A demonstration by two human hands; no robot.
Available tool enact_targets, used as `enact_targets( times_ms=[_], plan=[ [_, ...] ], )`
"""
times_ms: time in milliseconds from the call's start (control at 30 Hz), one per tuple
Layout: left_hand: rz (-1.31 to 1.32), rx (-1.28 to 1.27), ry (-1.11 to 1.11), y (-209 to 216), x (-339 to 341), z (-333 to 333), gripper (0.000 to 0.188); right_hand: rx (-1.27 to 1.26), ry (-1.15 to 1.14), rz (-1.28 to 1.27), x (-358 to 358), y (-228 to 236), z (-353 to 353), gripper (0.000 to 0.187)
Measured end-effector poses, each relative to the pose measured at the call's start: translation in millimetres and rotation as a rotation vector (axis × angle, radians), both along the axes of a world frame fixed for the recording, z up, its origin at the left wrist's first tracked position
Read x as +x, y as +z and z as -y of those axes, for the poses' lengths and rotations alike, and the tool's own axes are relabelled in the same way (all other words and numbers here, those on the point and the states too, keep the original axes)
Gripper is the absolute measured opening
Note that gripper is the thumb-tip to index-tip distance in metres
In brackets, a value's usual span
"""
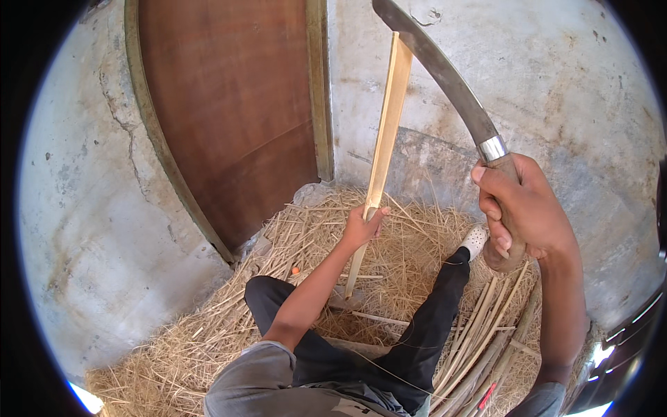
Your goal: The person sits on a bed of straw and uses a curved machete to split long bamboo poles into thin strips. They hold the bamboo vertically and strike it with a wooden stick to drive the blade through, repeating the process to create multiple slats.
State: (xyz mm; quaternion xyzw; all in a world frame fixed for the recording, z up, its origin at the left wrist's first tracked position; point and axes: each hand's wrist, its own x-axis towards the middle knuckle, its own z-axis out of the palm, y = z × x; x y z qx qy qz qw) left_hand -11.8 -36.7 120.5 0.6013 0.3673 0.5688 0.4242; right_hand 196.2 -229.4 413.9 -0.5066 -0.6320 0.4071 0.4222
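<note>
My left hand (364, 227) is wrapped round the lower part of a long pale bamboo strip (390, 115), which stands nearly upright in front of me. In my right hand (533, 205) is the wooden handle of a machete (450, 75) with a dark curved blade and a shiny metal collar. The blade slants up and to the left, and meets the strip's top end in the picture. Whether it has bitten into the strip I cannot tell. Below my left hand the strip's lower end reaches down to the shavings between my legs.
Dry shavings (417, 278) cover the floor. Several long split strips (479, 326) lie at my right, near a small red object (487, 396). A brown door (229, 104) and grey walls (556, 83) stand close ahead. My white shoe (474, 241) rests near the right wall.
</note>
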Motion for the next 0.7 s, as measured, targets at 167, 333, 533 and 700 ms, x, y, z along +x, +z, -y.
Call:
enact_targets(
  times_ms=[167, 333, 533, 700],
  plan=[
    [-0.005, 0.042, -0.034, -3, 0, 4, 0.023, 0.13, 0.012, 0.136, 4, 11, 0, 0.025],
    [0.213, 0.4, 0.233, 53, -47, -2, 0.048, 0.145, -0.083, 0.397, 12, 45, -2, 0.03],
    [-0.066, 1.27, 0.432, 358, -39, 13, 0.051, 0.095, -0.321, 0.583, 56, 75, -7, 0.033],
    [-0.758, 1.262, 0.281, 482, -13, 57, 0.066, 0.107, -0.201, 0.59, 53, 75, -24, 0.029]
  ],
)
